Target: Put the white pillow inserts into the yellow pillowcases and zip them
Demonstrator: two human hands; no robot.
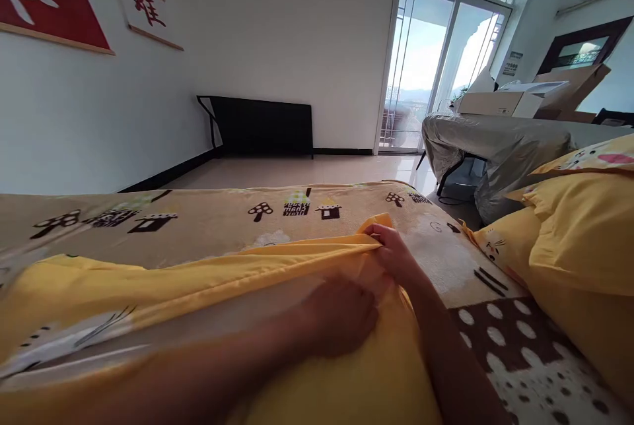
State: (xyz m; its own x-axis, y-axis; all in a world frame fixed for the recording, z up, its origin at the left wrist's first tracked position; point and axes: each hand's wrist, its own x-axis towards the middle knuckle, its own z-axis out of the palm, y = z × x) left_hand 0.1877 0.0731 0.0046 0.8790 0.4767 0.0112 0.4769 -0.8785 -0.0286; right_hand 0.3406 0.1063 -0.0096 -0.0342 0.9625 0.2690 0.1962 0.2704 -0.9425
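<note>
A yellow pillowcase (pixel 208 276) with a white cartoon animal print stretches across the front of the bed, its long opening facing me. My right hand (pixel 391 250) pinches the edge of the opening near its right end and holds it raised. Inside the opening, a whitish surface (pixel 238 309) shows, perhaps the pillow. My left hand (pixel 341 316) reaches into the opening from the left, just below the right hand. It is smeared by motion, but its fingers look curled in; what they hold is hidden.
A tan patterned blanket (pixel 222 214) covers the bed. Yellow pillows (pixel 584 233) are piled at the right. Beyond stand a plastic-covered piece of furniture (pixel 495 138) with boxes (pixel 495 103) on it, a black panel (pixel 267 128) against the wall, and a glass door (pixel 421 68).
</note>
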